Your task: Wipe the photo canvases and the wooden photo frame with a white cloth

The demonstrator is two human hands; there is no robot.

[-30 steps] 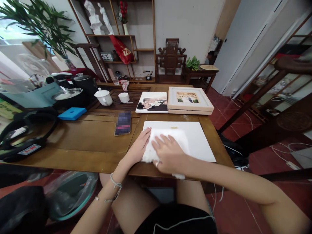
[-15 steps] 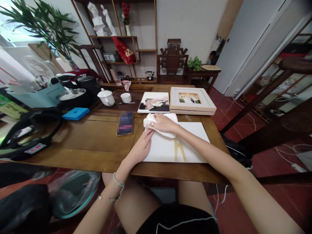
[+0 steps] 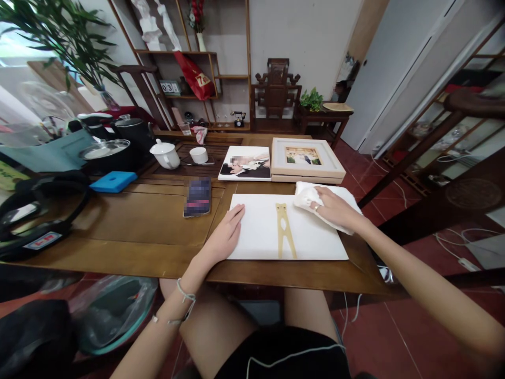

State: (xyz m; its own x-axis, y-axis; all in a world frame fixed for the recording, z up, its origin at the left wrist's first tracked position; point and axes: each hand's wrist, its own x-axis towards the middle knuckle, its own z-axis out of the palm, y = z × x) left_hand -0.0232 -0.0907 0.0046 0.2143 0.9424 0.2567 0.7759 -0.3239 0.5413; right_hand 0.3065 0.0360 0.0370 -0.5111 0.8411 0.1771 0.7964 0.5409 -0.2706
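A white rectangular board [image 3: 254, 231] lies flat near the table's front edge, with a tan, two-legged flat shape [image 3: 283, 229] on its face; I cannot tell whether it is printed or a separate piece. My left hand [image 3: 229, 231] rests on the board's left edge, fingers stretched out and holding nothing. At the board's far right corner, my right hand [image 3: 331, 208] presses on a bunched white cloth [image 3: 305, 197], its fingers closed over it. Part of the cloth hangs past the board's right side, and the hand hides some of it.
Behind the board are a photo panel [image 3: 246, 164] and a stacked framed photo [image 3: 333, 167]. A blurred dark booklet or phone [image 3: 198, 197] lies to the left. Farther left sit a white teapot [image 3: 165, 155], a white cup [image 3: 199, 155], a blue box [image 3: 113, 181] and a black headset [image 3: 55, 221].
My right hand has carried the cloth from the board's far left part to its far right corner, uncovering the tan shape's top. The left hand stays at the left edge.
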